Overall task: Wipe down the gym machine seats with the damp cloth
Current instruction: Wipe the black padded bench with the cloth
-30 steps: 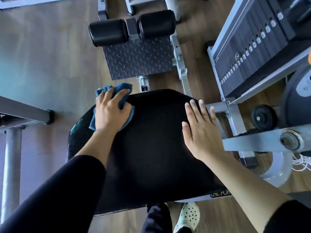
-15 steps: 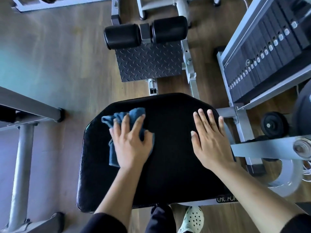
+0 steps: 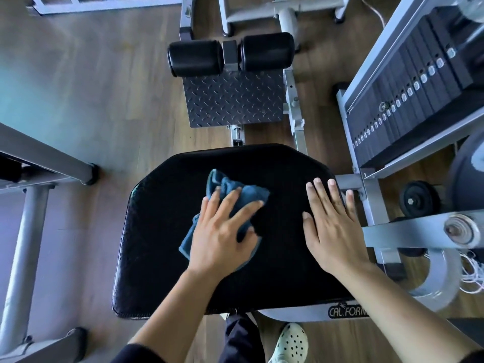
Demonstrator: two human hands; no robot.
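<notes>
While RH (image 3: 337, 231) lies flat, LH (image 3: 222, 242) presses cloth (image 3: 247, 195).

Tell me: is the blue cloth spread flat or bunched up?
Bunched up: the blue cloth shows thick folds and creases around the left hand, which presses it on the black seat.

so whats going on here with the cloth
A person is wiping down a gym machine's black padded seat. The left hand presses a bunched blue cloth onto the middle of the seat with its fingers spread. The right hand lies flat on the seat's right side, holding nothing, apparently as a brace. The seat's far-right edge is not covered by the cloth at this moment.
</notes>
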